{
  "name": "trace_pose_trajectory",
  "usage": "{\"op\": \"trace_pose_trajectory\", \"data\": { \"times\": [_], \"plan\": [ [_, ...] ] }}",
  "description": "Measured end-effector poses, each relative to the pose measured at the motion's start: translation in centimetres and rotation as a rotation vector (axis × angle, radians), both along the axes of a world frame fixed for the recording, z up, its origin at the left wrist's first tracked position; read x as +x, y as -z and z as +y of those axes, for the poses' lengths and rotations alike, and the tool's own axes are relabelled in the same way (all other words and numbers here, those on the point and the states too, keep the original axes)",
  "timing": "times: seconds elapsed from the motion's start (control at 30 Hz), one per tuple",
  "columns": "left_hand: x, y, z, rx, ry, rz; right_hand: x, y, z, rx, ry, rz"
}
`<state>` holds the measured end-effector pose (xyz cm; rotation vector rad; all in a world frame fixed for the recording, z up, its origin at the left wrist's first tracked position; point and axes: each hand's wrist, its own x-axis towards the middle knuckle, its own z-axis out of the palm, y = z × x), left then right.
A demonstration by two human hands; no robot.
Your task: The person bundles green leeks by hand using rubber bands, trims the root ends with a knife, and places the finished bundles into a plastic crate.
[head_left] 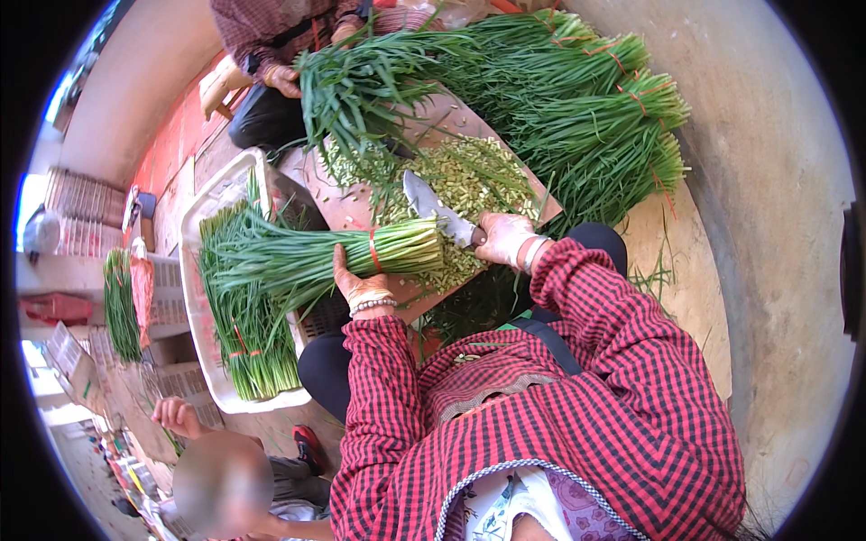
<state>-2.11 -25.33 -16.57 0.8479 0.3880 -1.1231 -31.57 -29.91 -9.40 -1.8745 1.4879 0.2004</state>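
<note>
Left of the knife (431, 204) clamped in the right grip (505, 237), the left grip (363, 288) clasps the green bundle (320, 254), pale ends (428, 243) toward the blade.

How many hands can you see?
5: the left hand on a green bundle, the right hand holding a knife, a co-worker's hand and other hand up top, and another person's hand lower left. More may be hidden.

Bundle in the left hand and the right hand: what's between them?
Head view: the rear of the knife, its handle in the right hand; chopped stem pieces show around it.
</note>
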Motion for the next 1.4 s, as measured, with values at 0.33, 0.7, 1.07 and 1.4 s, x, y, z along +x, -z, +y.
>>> {"op": "trace_pose_trajectory", "data": {
  "times": [0.33,0.7,1.07,1.4],
  "plan": [
    [-1.1,-1.5,-1.7,0.134,-0.028,-0.136,-2.6,-0.9,5.9,-0.034,0.296,-0.474],
    [-0.9,-0.7,-1.6,0.196,-0.004,-0.183,1.0,-1.8,5.8,0.026,0.162,-0.32],
    [-2.9,-2.5,-1.5,0.157,-0.038,-0.24,2.4,1.0,4.6,0.063,0.048,-0.257],
    [-0.6,-0.8,0.0,0.003,0.045,-0.133,5.3,4.2,2.9,0.062,-0.052,-0.072]
  ]
}}
